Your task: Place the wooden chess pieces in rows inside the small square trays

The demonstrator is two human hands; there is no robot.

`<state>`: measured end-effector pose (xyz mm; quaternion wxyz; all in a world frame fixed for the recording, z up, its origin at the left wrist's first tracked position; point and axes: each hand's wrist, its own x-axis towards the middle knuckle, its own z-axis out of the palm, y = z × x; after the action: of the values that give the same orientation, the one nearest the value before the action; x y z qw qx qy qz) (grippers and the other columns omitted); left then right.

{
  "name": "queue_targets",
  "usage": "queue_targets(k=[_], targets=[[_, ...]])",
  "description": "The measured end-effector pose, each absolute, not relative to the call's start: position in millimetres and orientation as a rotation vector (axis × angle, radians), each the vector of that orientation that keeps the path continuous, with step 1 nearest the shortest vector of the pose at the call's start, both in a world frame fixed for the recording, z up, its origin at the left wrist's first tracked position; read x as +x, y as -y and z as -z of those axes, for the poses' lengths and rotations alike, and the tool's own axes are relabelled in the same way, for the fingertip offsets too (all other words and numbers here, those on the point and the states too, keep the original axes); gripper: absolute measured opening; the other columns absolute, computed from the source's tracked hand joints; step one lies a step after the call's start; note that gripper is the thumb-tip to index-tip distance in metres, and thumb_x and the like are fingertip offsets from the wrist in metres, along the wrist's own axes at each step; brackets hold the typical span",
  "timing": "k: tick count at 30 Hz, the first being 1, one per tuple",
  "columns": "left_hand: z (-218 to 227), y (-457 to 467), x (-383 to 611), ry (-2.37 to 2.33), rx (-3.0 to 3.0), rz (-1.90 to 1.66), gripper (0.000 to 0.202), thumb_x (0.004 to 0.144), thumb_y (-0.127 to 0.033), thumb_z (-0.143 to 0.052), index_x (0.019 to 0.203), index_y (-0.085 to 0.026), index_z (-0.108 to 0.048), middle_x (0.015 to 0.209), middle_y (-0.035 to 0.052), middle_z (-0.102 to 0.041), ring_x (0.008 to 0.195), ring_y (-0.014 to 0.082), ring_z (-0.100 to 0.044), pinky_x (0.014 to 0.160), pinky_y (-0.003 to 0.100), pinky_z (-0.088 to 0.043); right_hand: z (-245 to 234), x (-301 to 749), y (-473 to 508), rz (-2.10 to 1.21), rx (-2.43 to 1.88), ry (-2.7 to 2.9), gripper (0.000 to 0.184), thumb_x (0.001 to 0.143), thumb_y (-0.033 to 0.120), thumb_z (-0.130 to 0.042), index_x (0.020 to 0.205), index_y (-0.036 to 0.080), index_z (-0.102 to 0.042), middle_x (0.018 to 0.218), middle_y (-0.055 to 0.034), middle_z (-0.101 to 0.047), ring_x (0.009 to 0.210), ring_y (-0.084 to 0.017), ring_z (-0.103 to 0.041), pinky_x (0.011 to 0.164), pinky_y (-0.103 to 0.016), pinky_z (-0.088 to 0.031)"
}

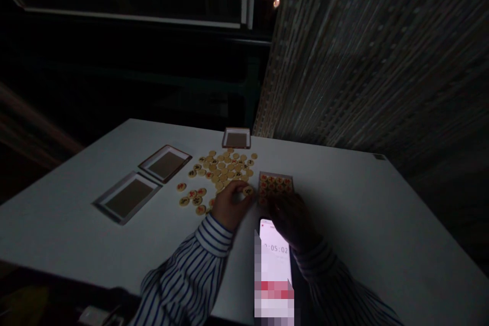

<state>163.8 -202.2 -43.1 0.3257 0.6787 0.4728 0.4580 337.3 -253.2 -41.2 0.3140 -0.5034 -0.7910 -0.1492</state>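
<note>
My left hand point(231, 205) is closed, pinching a round wooden Chinese chess piece point(248, 191) with a dark character between thumb and fingers. Just right of it, a small box point(292, 179) holds rows of chess pieces with mostly red characters. Over the near side of that box, my right hand point(292, 218) has its fingers bent down together; dim light hides what is at their tips. Many loose chess pieces point(221, 166) lie in a heap beyond my left hand, some face up and some blank side up. A few more pieces point(192, 194) are scattered to its left.
Two shallow open boxes point(142, 173) point(187, 155) lie on the left of the white table point(367, 214). A smaller open box point(225, 137) is at the far edge. A lit phone point(274, 260) with a timer lies below my right hand. A string curtain point(344, 61) hangs behind.
</note>
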Motion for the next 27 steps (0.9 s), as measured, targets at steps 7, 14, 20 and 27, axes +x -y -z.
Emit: queue_targets(k=[7,14,20,27], targets=[[39.1,192.9,181.0,-1.071,1.484,-1.213,0.025,0.062,-0.023,-0.068,0.083,-0.017,-0.057,0.073,0.0003,-0.062,0.068,0.0123,-0.059,0.064,0.025,-0.049,33.8,344.4,253.5,0.45,-1.348,2.024,0.015,0.086,0.019,-0.045,0.078,0.016,-0.058,0.065,-0.0039,-0.058,0.064,-0.015,-0.049,0.065,-0.031,-0.035],[39.0,184.6,198.3,-0.934,1.225,-1.22,0.029,0.054,-0.021,-0.071,0.077,-0.016,-0.054,0.061,-0.0046,-0.055,0.053,0.0068,-0.052,0.048,0.018,-0.043,29.7,356.2,251.4,0.51,-1.431,2.004,0.018,0.088,0.02,-0.043,0.076,0.017,-0.057,0.06,-0.0025,-0.054,0.061,-0.015,-0.047,0.063,-0.032,-0.032],[38.3,186.2,213.7,-0.864,1.094,-1.195,0.031,0.052,-0.021,-0.072,0.075,-0.016,-0.053,0.058,-0.0057,-0.055,0.053,0.008,-0.054,0.048,0.019,-0.045,31.8,361.9,251.8,0.496,-1.43,1.948,0.017,0.087,0.02,-0.044,0.076,0.017,-0.057,0.061,-0.0023,-0.054,0.062,-0.015,-0.046,0.063,-0.031,-0.033],[43.4,194.0,219.8,-0.843,1.076,-1.102,0.03,0.053,-0.021,-0.071,0.077,-0.017,-0.054,0.065,-0.0026,-0.061,0.06,0.013,-0.06,0.052,0.025,-0.049,25.9,371.5,254.9,0.431,-1.44,1.955,0.013,0.086,0.02,-0.046,0.083,0.017,-0.058,0.063,-0.0018,-0.055,0.063,-0.015,-0.048,0.064,-0.03,-0.036]])
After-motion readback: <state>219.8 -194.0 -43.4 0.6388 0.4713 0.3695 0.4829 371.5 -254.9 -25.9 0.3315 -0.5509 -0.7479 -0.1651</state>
